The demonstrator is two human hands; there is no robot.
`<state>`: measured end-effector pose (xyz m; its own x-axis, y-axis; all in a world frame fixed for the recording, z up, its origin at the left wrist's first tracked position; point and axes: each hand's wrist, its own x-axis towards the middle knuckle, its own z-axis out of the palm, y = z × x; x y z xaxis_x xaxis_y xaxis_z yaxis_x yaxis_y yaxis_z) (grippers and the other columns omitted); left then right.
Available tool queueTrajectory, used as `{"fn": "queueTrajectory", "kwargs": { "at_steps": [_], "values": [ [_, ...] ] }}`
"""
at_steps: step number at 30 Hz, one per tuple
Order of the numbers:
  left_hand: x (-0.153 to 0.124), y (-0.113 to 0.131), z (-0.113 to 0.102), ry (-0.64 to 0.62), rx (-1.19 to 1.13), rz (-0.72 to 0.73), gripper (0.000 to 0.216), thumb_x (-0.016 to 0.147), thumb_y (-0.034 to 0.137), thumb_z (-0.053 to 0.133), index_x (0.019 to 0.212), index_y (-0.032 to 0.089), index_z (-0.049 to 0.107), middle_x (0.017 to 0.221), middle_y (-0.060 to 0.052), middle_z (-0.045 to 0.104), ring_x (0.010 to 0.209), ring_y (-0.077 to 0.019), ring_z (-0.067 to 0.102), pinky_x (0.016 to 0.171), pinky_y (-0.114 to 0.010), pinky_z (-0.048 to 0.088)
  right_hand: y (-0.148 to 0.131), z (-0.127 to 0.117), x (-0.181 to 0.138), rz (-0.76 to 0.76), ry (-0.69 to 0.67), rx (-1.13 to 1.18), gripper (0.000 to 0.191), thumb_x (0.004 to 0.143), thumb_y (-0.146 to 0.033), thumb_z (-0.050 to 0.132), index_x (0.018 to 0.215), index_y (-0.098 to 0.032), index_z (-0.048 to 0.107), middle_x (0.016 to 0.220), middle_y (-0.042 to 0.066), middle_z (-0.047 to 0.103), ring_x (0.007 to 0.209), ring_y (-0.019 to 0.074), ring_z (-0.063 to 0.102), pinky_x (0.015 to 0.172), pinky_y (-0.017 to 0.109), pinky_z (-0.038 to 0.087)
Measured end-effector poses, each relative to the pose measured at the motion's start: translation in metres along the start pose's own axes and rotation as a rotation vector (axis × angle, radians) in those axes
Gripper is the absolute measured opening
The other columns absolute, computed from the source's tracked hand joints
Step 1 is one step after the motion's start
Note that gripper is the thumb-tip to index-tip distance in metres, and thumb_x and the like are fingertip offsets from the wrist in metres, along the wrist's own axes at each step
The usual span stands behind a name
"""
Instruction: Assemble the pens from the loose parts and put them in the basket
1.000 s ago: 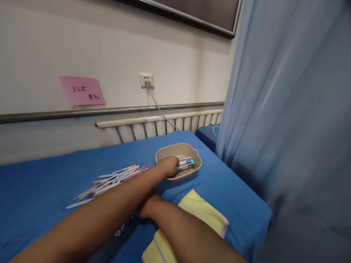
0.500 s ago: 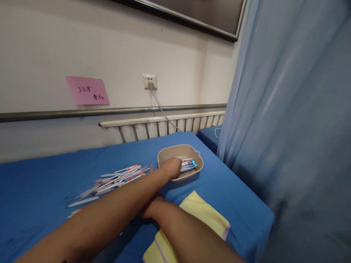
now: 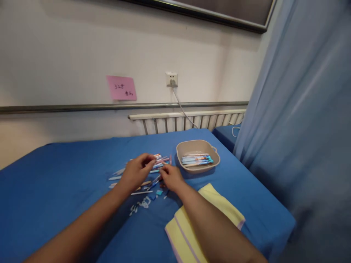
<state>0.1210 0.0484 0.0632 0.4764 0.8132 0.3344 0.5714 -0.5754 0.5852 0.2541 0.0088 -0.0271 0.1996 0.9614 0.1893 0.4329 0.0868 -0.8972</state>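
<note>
From where I stand, with the pen pile as the clock's centre and the wall at twelve, the blue sheet (image 3: 63, 186) spreads widest, and a blue curtain (image 3: 304, 109) hangs at three. A folded yellow cloth (image 3: 185, 233) lies at five, partly under the right forearm. Towards two sits the beige basin (image 3: 196, 147), with a row of pens (image 3: 196, 160) inside. The left hand (image 3: 136, 170) comes in from seven, fingers bent and narrow over the pile; the right hand (image 3: 172, 177) meets it from four, fingertips drawn together. I can't tell whether either holds a pen. The loose pens (image 3: 159, 165) lie between and beneath them. Smallest are the pale scraps (image 3: 144, 202), at six. I'd judge the step in hand to be fingering through the loose pens; the next move seems to call for a light fingertip pinch that leaves neighbouring pens undisturbed.
</note>
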Motion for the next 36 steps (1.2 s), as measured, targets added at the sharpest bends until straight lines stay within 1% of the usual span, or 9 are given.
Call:
{"fn": "queueTrajectory", "kwargs": {
  "at_steps": [2, 4, 6, 8, 14, 20, 25, 29, 36],
  "values": [
    [-0.032, -0.037, -0.016, 0.078, -0.034, -0.152, 0.034, 0.076, 0.047, 0.051, 0.088, 0.018, 0.062, 0.083, -0.002, 0.069, 0.076, -0.0191, 0.064, 0.068, -0.027, 0.048, 0.004, -0.001, -0.001, 0.038, 0.021, 0.08, 0.016, 0.084, -0.026, 0.047, 0.077, -0.019, 0.059, 0.064, -0.003, 0.065, 0.05, 0.0101, 0.058, 0.045, 0.018, 0.044],
    [-0.06, -0.068, -0.024, 0.112, -0.028, -0.258, 0.036, 0.076, 0.049, 0.05, 0.09, 0.018, 0.061, 0.079, -0.002, 0.069, 0.073, -0.02, 0.064, 0.065, -0.028, 0.048, 0.006, -0.001, -0.002, 0.033, 0.032, 0.081, 0.016, 0.083, -0.027, 0.048, 0.073, -0.019, 0.058, 0.061, -0.003, 0.063, 0.049, 0.0095, 0.056, 0.045, 0.017, 0.042],
    [-0.082, -0.089, -0.027, 0.122, -0.009, -0.298, 0.036, 0.076, 0.049, 0.049, 0.091, 0.018, 0.061, 0.08, -0.002, 0.069, 0.074, -0.0208, 0.064, 0.067, -0.029, 0.048, 0.009, -0.002, -0.004, 0.025, 0.036, 0.072, 0.017, 0.082, -0.028, 0.049, 0.071, -0.019, 0.058, 0.06, -0.003, 0.062, 0.049, 0.0096, 0.055, 0.046, 0.017, 0.042],
    [-0.096, -0.098, -0.025, 0.088, 0.0, -0.291, 0.034, 0.077, 0.048, 0.049, 0.09, 0.019, 0.061, 0.081, -0.002, 0.069, 0.074, -0.0207, 0.064, 0.068, -0.03, 0.049, 0.011, 0.0, -0.007, 0.017, 0.033, 0.056, 0.016, 0.081, -0.029, 0.05, 0.071, -0.019, 0.058, 0.062, -0.003, 0.062, 0.052, 0.0099, 0.056, 0.048, 0.018, 0.042],
    [-0.103, -0.09, -0.019, -0.043, -0.024, -0.209, 0.027, 0.079, 0.041, 0.048, 0.089, 0.019, 0.061, 0.08, -0.001, 0.067, 0.071, -0.0175, 0.061, 0.067, -0.028, 0.047, 0.015, 0.002, -0.019, 0.016, -0.066, -0.034, 0.016, 0.084, -0.026, 0.046, 0.078, -0.017, 0.058, 0.068, 0.0, 0.065, 0.053, 0.0107, 0.059, 0.049, 0.019, 0.044],
    [-0.102, -0.091, -0.02, -0.165, 0.015, -0.104, 0.025, 0.081, 0.036, 0.047, 0.089, 0.019, 0.063, 0.077, -0.001, 0.065, 0.069, -0.0154, 0.057, 0.063, -0.025, 0.043, 0.013, -0.029, -0.026, 0.004, -0.082, -0.26, 0.009, 0.077, -0.024, 0.056, 0.073, -0.018, 0.06, 0.063, -0.002, 0.06, 0.056, 0.0111, 0.052, 0.052, 0.02, 0.035],
    [-0.099, -0.096, -0.027, -0.245, 0.052, -0.066, 0.023, 0.081, 0.033, 0.046, 0.087, 0.018, 0.064, 0.076, -0.001, 0.063, 0.067, -0.0148, 0.055, 0.061, -0.023, 0.041, 0.007, -0.047, -0.031, 0.005, -0.195, -0.482, 0.007, 0.074, -0.025, 0.062, 0.074, -0.018, 0.062, 0.063, -0.001, 0.06, 0.056, 0.0111, 0.051, 0.053, 0.022, 0.03],
    [-0.097, -0.096, -0.029, -0.3, 0.08, -0.039, 0.022, 0.081, 0.028, 0.047, 0.088, 0.018, 0.065, 0.08, -0.002, 0.064, 0.069, -0.0152, 0.056, 0.063, -0.024, 0.041, 0.002, -0.045, -0.032, -0.017, -0.225, -0.584, 0.007, 0.076, -0.026, 0.061, 0.077, -0.019, 0.062, 0.066, 0.0, 0.063, 0.06, 0.0124, 0.054, 0.054, 0.022, 0.03],
    [-0.094, -0.097, -0.025, -0.313, 0.137, 0.02, 0.026, 0.083, 0.025, 0.046, 0.1, 0.022, 0.065, 0.095, -0.004, 0.064, 0.085, -0.0175, 0.058, 0.079, -0.027, 0.043, 0.001, -0.033, -0.031, -0.017, -0.154, -0.552, 0.013, 0.083, -0.03, 0.055, 0.079, -0.018, 0.061, 0.065, 0.001, 0.063, 0.057, 0.0124, 0.054, 0.052, 0.022, 0.029]
  ]
}}
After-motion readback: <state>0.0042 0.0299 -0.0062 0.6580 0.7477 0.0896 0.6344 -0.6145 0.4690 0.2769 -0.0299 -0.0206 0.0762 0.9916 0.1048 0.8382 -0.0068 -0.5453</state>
